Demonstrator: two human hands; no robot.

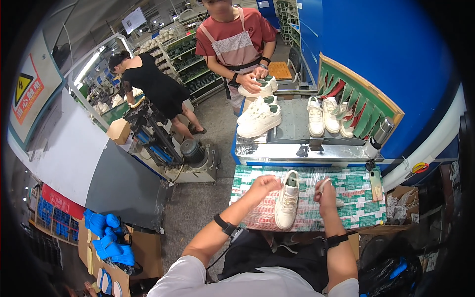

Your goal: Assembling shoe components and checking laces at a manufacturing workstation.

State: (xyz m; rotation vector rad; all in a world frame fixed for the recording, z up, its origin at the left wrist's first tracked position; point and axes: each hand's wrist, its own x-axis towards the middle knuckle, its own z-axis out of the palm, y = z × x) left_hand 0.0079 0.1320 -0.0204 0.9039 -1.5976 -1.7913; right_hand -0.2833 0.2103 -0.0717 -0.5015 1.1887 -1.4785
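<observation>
A white lace-up sneaker (pixel 285 210) stands on the taped table top (pixel 252 198) in front of me, its toe toward me. Just left of its collar is my left hand (pixel 267 184), with the fingers pinched together; whatever they hold is too small to make out. My right hand (pixel 324 196) is closed to the right of the sneaker, apart from it. A pale shoelace stretches from the sneaker's upper to this hand, and a white loop stands up from the fingers.
Beyond the table, a conveyor (pixel 297 119) carries several white sneakers under green and red curtain strips (pixel 354 106). Across it a person in a red shirt (pixel 237 47) handles a sneaker. A phone-like object (pixel 376 185) lies at the table's right edge. A motor (pixel 193 152) stands left.
</observation>
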